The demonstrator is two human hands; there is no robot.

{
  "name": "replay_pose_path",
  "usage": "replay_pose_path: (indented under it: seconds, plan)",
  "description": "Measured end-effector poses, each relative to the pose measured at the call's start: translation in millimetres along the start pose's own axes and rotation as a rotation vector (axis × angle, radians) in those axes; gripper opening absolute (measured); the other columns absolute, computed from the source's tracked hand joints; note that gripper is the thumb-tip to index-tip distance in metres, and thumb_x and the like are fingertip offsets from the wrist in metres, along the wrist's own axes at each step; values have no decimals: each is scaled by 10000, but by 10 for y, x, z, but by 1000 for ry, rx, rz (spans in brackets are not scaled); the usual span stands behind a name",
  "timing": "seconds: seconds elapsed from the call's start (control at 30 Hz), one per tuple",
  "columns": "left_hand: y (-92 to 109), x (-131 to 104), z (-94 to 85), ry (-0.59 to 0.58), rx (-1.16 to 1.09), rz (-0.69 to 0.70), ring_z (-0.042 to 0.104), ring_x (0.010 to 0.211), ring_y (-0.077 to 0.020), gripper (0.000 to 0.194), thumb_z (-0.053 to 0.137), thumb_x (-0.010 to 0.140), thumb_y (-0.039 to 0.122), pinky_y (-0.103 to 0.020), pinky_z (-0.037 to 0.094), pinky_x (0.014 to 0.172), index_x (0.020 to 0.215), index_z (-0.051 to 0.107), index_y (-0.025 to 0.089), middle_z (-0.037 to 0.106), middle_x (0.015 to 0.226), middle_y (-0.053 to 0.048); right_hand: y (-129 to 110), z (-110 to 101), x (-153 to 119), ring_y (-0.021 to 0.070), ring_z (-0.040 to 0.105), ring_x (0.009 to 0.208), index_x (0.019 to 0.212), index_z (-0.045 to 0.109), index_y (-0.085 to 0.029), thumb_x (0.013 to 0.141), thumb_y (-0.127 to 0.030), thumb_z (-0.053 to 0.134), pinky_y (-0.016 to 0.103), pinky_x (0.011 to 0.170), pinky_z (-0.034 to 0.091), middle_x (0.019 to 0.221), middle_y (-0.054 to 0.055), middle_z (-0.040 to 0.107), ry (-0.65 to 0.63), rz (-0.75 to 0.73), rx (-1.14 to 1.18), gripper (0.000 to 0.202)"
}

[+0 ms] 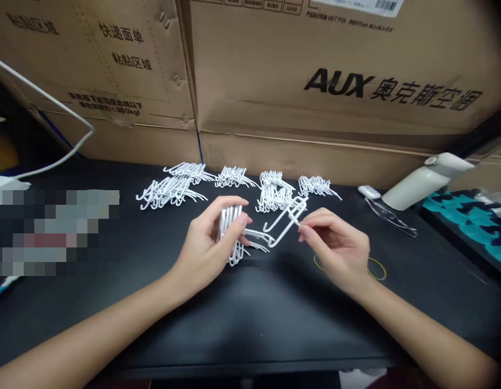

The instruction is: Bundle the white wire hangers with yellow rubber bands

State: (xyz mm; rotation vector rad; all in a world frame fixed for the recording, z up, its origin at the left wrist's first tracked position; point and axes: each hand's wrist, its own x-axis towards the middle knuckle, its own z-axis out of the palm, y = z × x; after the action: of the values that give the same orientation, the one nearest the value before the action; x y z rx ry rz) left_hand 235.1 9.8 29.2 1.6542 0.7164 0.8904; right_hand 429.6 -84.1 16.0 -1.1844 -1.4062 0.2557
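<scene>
Between the two hands, one white wire hook (282,233) hangs in the air, its end pinched by thumb and forefinger of the right hand (333,237), the other fingers curled in loosely. The left hand (212,235) is half closed around a bundle of hooks (230,219), thumb laid across them; how many it holds cannot be counted. More wire ends poke out below its fingers, and whether these are in the grip or on the table cannot be told. Just beyond both hands, four groups of hooks (275,197) lie in a row, the two larger ones ahead of the left hand and straight ahead of the gap; the hooks overlap too much to count. All are thin, smooth, glossy wire with curled tips. Under the hands spreads one matt black table (250,324). Around the right hand's underside shows a thin yellow band (384,270). Further out past that hand are one pale smooth bottle (412,186), tilted, one small rounded white case (369,192) and one pair of glasses (390,218). Behind everything, facing the hands, stand two brown cardboard boxes (254,70), printed in black; one white cable (92,129) bends beyond the left hand, to its left
</scene>
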Motion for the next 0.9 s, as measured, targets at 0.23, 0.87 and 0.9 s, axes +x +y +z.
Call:
replay_pose_path:
  seconds: [0.23,0.87,0.9]
  plan:
    - [-36,-17,17,0,46,33,672,656,-150,294,599,836,363,-206,486,513,1075,567,194,665,901,-44,-19,33,-47,158,582,693,853,650,-199,798,-43,610,303,596,477,773,38,627,-8,-88,-92,170]
    - [-26,-37,64,-77,-65,8,590,639,-115,288,547,870,379,-187,509,490,1107,542,217,647,908,-42,-21,108,-98,140,569,711,836,638,-192,833,-93,595,288,635,468,780,22,617,-72,27,-36,109]
    - [-25,-34,65,-72,-68,6,601,678,-126,290,550,868,381,-196,528,519,1105,546,215,648,917,-45,-14,105,-91,140,569,711,834,639,-192,837,-103,592,288,639,468,781,22,617,-72,42,-38,101]
